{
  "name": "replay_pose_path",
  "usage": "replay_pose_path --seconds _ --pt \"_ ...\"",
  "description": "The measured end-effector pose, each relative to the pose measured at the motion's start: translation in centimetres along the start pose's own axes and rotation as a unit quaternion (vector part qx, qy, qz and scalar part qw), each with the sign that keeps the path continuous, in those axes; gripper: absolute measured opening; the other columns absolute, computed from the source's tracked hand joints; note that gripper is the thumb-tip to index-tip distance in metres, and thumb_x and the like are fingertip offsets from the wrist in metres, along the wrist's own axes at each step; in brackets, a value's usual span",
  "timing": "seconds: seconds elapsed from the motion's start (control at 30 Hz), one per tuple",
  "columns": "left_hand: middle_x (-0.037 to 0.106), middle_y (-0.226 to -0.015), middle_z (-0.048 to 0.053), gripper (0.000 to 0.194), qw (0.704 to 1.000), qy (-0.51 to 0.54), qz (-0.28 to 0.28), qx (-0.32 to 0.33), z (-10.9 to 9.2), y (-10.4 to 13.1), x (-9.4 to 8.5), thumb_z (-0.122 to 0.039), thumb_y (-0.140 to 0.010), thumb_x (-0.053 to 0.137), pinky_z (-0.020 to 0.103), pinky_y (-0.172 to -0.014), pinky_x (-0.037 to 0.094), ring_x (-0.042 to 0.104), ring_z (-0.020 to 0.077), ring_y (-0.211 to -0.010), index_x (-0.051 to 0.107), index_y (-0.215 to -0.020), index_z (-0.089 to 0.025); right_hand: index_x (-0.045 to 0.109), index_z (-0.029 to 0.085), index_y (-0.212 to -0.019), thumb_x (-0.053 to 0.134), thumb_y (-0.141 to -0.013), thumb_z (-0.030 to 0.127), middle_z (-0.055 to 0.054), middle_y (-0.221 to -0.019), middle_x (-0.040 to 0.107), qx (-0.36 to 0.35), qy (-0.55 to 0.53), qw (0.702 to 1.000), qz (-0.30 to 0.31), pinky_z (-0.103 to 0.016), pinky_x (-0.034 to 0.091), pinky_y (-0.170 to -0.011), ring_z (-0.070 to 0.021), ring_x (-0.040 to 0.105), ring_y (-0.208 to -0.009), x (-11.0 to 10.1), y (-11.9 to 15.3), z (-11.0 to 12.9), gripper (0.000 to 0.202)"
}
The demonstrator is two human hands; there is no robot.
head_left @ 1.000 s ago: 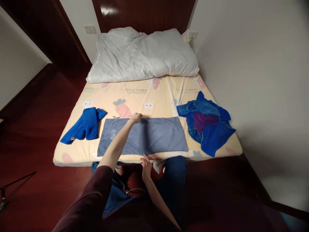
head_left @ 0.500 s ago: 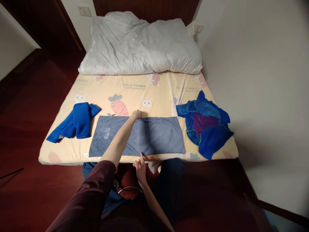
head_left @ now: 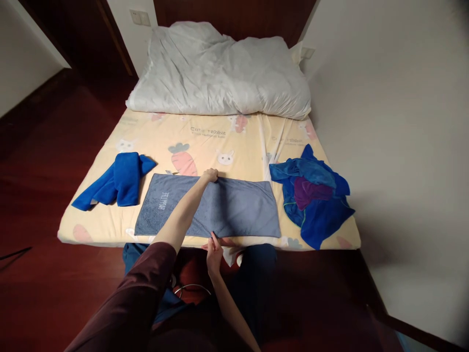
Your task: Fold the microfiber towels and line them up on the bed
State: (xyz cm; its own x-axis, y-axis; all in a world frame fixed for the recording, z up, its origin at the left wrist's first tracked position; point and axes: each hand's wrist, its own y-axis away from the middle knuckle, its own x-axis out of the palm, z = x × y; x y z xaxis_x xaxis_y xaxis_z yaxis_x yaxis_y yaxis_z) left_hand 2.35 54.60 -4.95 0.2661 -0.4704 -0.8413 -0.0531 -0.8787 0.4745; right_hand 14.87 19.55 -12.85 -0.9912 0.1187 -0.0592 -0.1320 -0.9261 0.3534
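A grey-blue towel point(head_left: 244, 208) with white lettering near its left end lies flat along the front of the bed. My left hand point(head_left: 211, 174), reaching across it, is closed on the middle of its far edge; the fingertips are partly hidden. At the near edge, my right hand point(head_left: 214, 254) pinches the cloth between thumb and fingers. A faint crease runs between the two hands. To the left lies a folded blue towel point(head_left: 126, 181). On the right sits a loose heap of blue cloths point(head_left: 322, 215) with a purple cloth point(head_left: 311, 191) on top.
The bed point(head_left: 146, 132) has a yellow sheet with rabbits and carrots. A bunched white quilt point(head_left: 227, 73) lies at the headboard point(head_left: 234, 17). A bare wall point(head_left: 395, 122) stands close on the right, and dark red floor point(head_left: 44, 171) stretches along the left.
My right hand's fingers have closed into a pinch on the towel's near edge. The left hand stays at the far edge, its fingers now closed on it. The view has shifted slightly.
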Motion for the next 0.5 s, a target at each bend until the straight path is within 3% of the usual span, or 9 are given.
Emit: replay_pose_path --seconds 0.23,0.37,0.5 --pt "0.066 -0.128 0.014 0.033 0.998 0.049 -0.046 -0.001 0.6 -0.1 0.2 -0.03 -0.094 0.057 0.034 -0.096 0.053 0.066 0.0264 -0.118 0.065 -0.125 -0.022 0.077 0.028 -0.118 0.054 -0.087 0.057 0.003 -0.053 0.069 -0.01 0.014 0.998 -0.06 -0.043 0.054 -0.082 -0.0294 0.072 -0.06 0.4 0.5 0.1 0.049" --pt "0.07 -0.12 0.014 0.036 0.994 0.076 -0.074 0.014 1.1 -0.2 0.7 -0.027 -0.096 0.053 0.032 -0.095 0.053 0.067 0.024 -0.114 0.062 -0.13 -0.019 0.077 0.038 -0.119 0.052 -0.087 0.059 0.005 -0.051 0.069 -0.007 0.034 0.998 -0.046 -0.044 0.054 -0.08 -0.0289 0.071 -0.059 0.1 0.7 0.0 0.045" --pt "0.072 -0.115 0.013 0.032 0.991 0.093 -0.085 0.035 1.4 -0.5 1.3 -0.022 -0.095 0.053 0.031 -0.096 0.052 0.068 0.0234 -0.112 0.066 -0.124 -0.017 0.074 0.043 -0.124 0.05 -0.088 0.063 0.006 -0.051 0.069 -0.017 0.042 0.998 -0.04 -0.047 0.054 -0.081 -0.0304 0.073 -0.059 0.2 0.4 0.6 0.048"
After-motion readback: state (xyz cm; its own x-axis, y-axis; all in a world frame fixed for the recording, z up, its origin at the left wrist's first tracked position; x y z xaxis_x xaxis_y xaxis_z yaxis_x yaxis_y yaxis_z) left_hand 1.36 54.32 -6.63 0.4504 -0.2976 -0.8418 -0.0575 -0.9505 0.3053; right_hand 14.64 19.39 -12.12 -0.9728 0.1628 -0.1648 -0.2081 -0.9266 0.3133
